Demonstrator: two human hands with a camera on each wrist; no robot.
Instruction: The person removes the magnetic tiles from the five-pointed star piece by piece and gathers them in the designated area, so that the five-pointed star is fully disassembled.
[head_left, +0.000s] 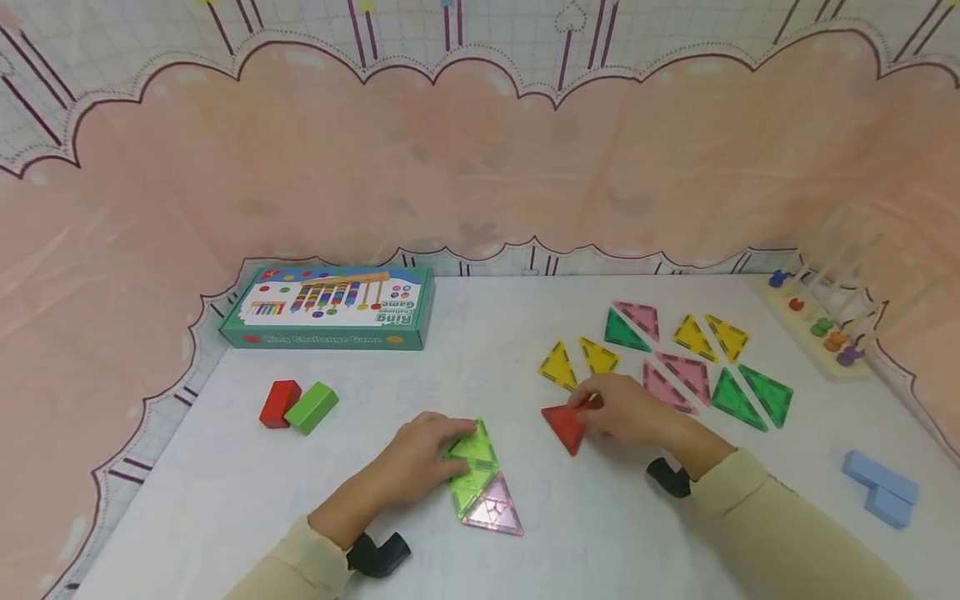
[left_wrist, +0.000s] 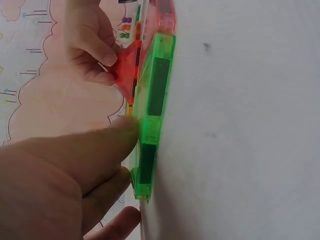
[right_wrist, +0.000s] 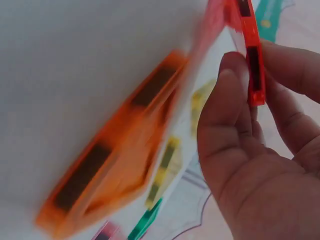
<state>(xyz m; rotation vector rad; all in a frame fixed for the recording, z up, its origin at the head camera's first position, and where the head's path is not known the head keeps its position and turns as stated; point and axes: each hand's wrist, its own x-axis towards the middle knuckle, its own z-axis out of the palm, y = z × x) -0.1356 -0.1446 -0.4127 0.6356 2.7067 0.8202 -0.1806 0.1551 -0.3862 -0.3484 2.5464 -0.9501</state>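
My right hand (head_left: 622, 408) pinches a red triangular magnetic tile (head_left: 564, 427) between thumb and fingers; the right wrist view shows the tile on edge there. Below that hand lies an orange tile (right_wrist: 115, 155), hidden from the head view. The fingers of my left hand (head_left: 420, 458) rest on two light green triangular tiles (head_left: 474, 447) lying edge to edge on the table. Against the lower green one lies a pale pink triangular tile (head_left: 495, 507), extending toward the front. The red tile is to the right of this group.
Yellow (head_left: 693, 337), pink (head_left: 684, 375) and dark green triangles (head_left: 767, 393) lie beyond my right hand. A Ring Challenge Game box (head_left: 330, 308) stands back left, with red (head_left: 280, 403) and green blocks (head_left: 312, 408) before it. Blue blocks (head_left: 881, 487) and a pegged wooden stand (head_left: 817, 325) are at right.
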